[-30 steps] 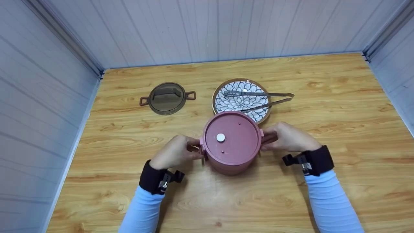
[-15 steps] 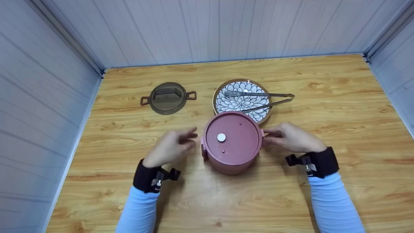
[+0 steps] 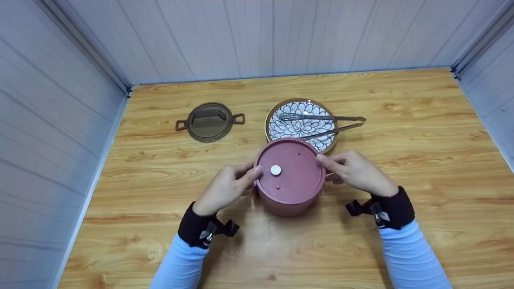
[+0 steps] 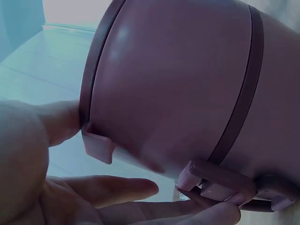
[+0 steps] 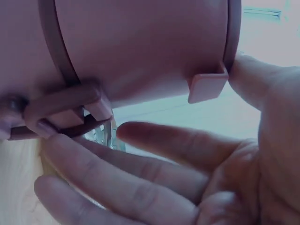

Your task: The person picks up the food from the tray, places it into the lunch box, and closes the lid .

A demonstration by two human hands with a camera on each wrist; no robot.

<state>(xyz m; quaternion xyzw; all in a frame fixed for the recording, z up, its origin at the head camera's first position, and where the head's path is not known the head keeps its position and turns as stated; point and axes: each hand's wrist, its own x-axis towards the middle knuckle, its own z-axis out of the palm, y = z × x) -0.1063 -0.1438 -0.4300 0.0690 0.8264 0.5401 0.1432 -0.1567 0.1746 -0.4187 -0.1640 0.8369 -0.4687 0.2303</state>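
Note:
A round pink lunch box (image 3: 287, 210) stands upright mid-table, its flat lid (image 3: 297, 172) on top with a white button (image 3: 276, 170). My left hand (image 3: 223, 188) touches the lid's left edge with its thumb; its fingers stretch down the side, a fingertip at the looped clasp (image 4: 222, 178). Opposite it, my right hand (image 3: 361, 174) has its thumb on the lid's right rim, fingers extended below beside the other clasp (image 5: 65, 105). Both clasps hang below the lid's catch tabs, the left tab (image 4: 98, 145) and the right tab (image 5: 208, 89), apart from them.
Behind the lunch box lies a flower-patterned plate (image 3: 270, 127), partly covered by it in this view. Tongs (image 3: 349, 118) rest across the plate, sticking out to the right. A small dark lidded pot (image 3: 209, 128) with two brown handles is at the back left. Panel walls enclose the table.
From low on the sides, both thumbs have come up onto the lid's rim. The left hand drew back from the side, then returned. The lunch box has stayed in place.

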